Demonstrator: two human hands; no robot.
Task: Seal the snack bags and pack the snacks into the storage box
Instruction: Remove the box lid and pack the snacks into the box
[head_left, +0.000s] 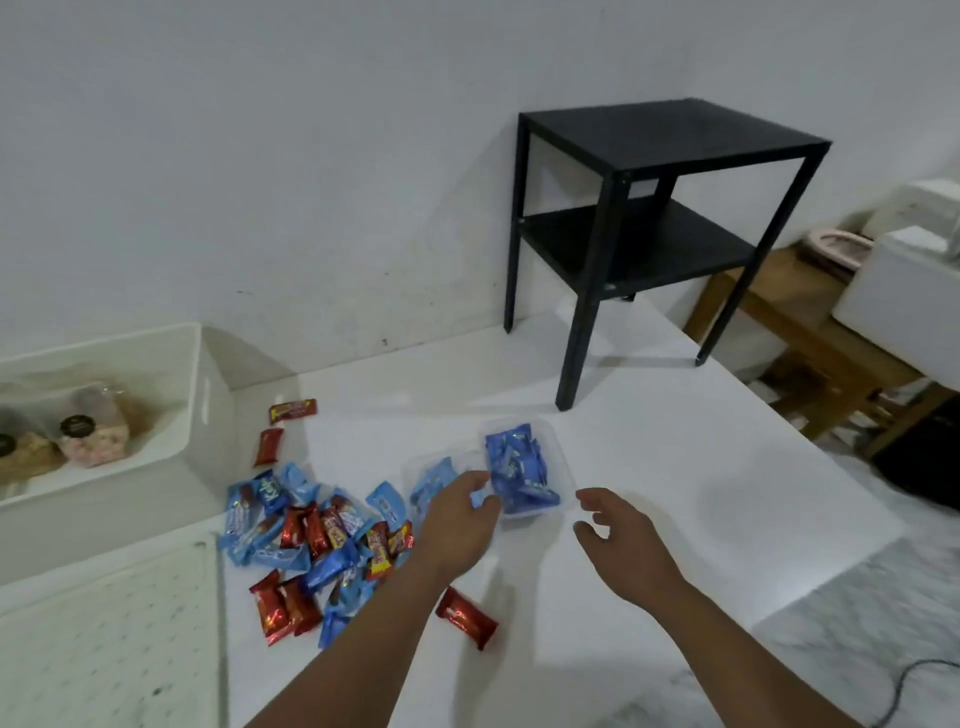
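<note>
Head view: left hand (460, 525) pinches light-blue snack packet (484, 500) at near-left rim of clear plastic tray (558, 457), tray packed with dark-blue packets. Right hand (618, 530) hovers just right of tray, fingers spread, loosely bent, holding nothing. Mixed red and blue snack pile (311, 545) left of centre on white table (675, 467). White storage box (171, 374) at far-left table edge holds sealed snack bags (96, 441). Black side table (660, 218) stands at far right corner.

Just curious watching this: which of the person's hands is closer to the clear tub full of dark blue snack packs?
Left. The left hand touches the clear tub at its near-left edge, pinching a blue packet there. The right hand hovers apart, just off the tub's near-right corner.
</note>
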